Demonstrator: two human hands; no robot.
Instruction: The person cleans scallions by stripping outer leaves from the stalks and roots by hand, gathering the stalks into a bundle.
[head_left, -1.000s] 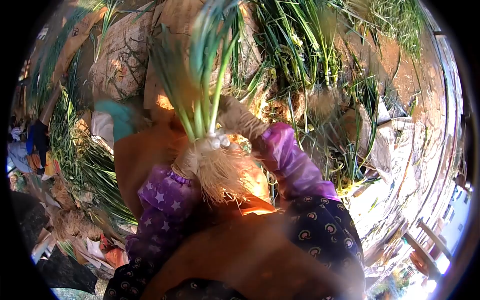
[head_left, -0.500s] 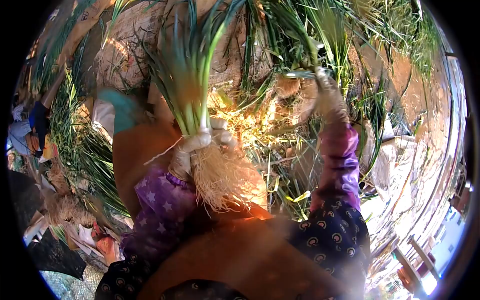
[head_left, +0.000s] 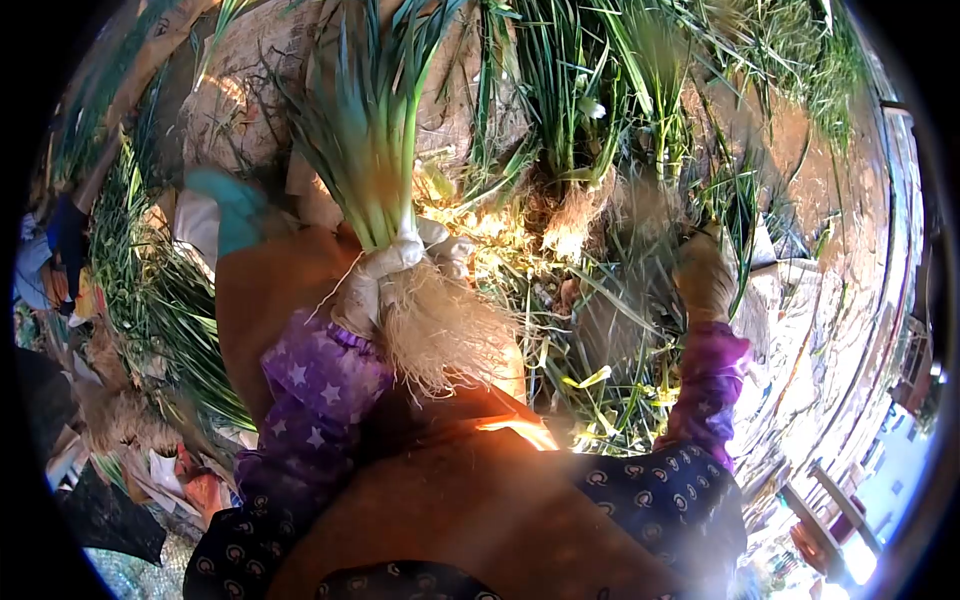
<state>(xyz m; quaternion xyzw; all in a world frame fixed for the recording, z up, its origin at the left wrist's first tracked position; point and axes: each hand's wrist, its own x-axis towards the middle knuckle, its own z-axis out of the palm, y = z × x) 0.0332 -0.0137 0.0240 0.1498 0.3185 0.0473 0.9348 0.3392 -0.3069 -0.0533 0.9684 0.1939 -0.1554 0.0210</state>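
Note:
My left hand (head_left: 385,275), in a pale glove with a purple starred sleeve, is wrapped round the white lower stems of a bunch of green onions (head_left: 385,150). Their leaves point away from me, and pale stringy roots (head_left: 445,330) hang below the fist over an orange-brown apron. At the right, my right hand (head_left: 705,275), gloved and partly blurred, is over the plant litter beside some green leaves (head_left: 742,215). Its fingers are too unclear to show whether they hold anything.
More green onions with roots (head_left: 575,130) lie ahead. A leafy pile (head_left: 180,330) is on the left, with loose roots (head_left: 130,420) below it. Cut leaves (head_left: 610,350) cover the ground by my right arm. A pale sack (head_left: 245,90) lies at the upper left.
My right hand has moved away from the held bunch, first forward, then right and back toward me. A rooted bunch now lies ahead near where it passed. My left hand keeps its grip.

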